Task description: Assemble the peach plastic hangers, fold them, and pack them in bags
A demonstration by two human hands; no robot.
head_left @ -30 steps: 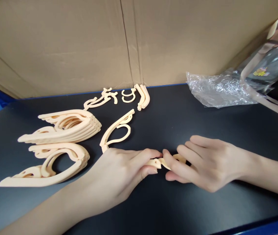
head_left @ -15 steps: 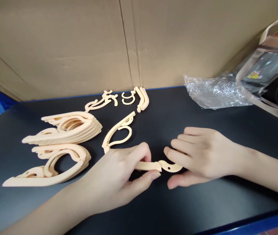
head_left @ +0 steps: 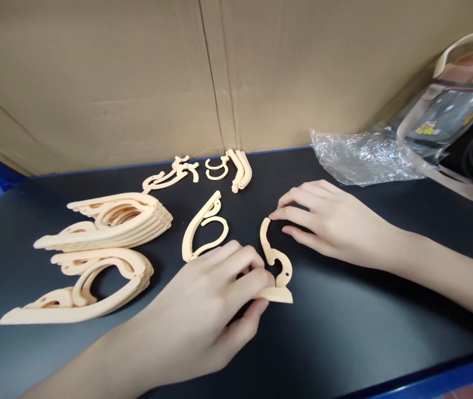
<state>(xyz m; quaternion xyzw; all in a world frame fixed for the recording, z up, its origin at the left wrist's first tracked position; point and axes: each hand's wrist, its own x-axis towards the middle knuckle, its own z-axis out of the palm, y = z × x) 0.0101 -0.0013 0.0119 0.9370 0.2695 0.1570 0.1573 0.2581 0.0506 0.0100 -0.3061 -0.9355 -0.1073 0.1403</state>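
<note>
- The person's left hand point(head_left: 215, 299) pinches a pale cream strip point(head_left: 278, 295), smooth and flat, between thumb and fingers; the palm hides most of it.
- At the strip's bare end stands the S-shaped hook point(head_left: 285, 263), matte, plastic-looking, with a small round hole near its lower bend.
- To the right of the hook, the right hand point(head_left: 323, 221) is loosely spread, gripping nothing, its fingertips at the hook's upper tip; I can't tell whether they touch.
- Left of the hook lies a folded hanger point(head_left: 190, 238) with a rounded loop, its near end partly behind the left hand.
- Well left of the hook, matching hangers nest in a thick upper stack point(head_left: 145, 224) and a lower stack point(head_left: 74, 315).
- Beyond the hook, near the cardboard point(head_left: 136, 72), sit bent bars point(head_left: 240, 172), thin curved hooks point(head_left: 218, 177) and jumbled parts point(head_left: 169, 180).
- Far right of the hook, a crinkled clear bag point(head_left: 352, 160) lies beside a transparent bottle point(head_left: 456, 116); its yellow sticker point(head_left: 426, 128) is too small to read, and its strap crosses the bag.
</note>
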